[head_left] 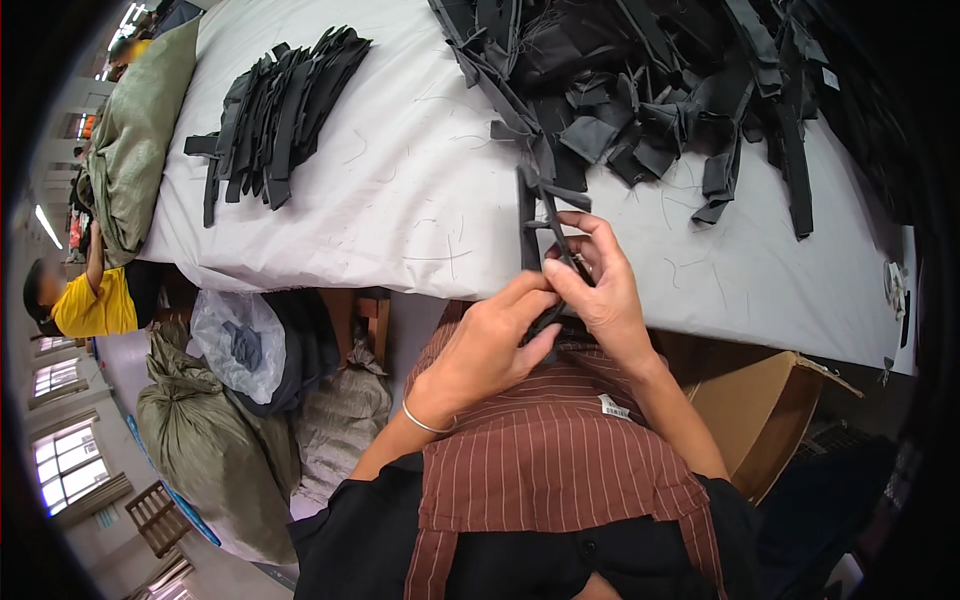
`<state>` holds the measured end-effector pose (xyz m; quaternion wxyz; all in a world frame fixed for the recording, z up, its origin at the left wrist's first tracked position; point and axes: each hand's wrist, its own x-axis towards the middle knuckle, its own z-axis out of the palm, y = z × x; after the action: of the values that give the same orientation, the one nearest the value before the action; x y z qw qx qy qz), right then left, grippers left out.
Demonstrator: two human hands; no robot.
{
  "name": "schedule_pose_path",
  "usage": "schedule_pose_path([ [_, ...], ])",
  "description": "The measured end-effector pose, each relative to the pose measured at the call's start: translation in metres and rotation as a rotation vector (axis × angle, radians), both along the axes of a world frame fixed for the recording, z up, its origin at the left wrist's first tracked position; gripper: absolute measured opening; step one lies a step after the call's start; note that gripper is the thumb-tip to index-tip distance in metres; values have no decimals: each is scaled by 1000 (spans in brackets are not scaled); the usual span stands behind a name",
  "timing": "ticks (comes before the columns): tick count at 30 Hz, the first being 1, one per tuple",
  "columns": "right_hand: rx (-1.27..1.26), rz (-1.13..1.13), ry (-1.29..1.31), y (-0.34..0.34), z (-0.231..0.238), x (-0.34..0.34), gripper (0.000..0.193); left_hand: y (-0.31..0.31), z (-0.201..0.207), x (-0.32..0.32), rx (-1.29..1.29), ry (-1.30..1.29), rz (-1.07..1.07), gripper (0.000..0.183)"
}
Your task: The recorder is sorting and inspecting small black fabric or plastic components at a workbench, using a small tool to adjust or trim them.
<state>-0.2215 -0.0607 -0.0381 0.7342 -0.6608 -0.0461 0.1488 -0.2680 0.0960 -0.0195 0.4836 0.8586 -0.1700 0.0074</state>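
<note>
Near the table's front edge, both my hands are on a narrow black fabric strip (551,215). My right hand (604,295) pinches it between thumb and fingers. Lower and to the left, my left hand (488,335) has its fingers curled round the strip's lower end, which is partly hidden. The strip's upper part lies over other dark pieces at the edge of a large, tangled heap of black fabric strips (610,130). Farther left on the table lies a neater stack of black strips (285,120), laid side by side.
White sheeting covers the table (410,180), with loose threads on it. A stuffed sack (150,130) rests at its left end. Below stand more sacks (210,440) and a clear plastic bag (235,345). An open cardboard box (760,400) is at right. A person in yellow (95,305) is at far left.
</note>
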Motion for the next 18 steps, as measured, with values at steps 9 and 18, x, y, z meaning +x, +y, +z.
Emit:
schedule_pose_path([
  [9,207,5,68,9,2,-9,46,9,-16,18,-844,527,216,63],
  [18,-5,82,-131,4,7,-9,48,15,-14,21,-1121,744,202,34],
])
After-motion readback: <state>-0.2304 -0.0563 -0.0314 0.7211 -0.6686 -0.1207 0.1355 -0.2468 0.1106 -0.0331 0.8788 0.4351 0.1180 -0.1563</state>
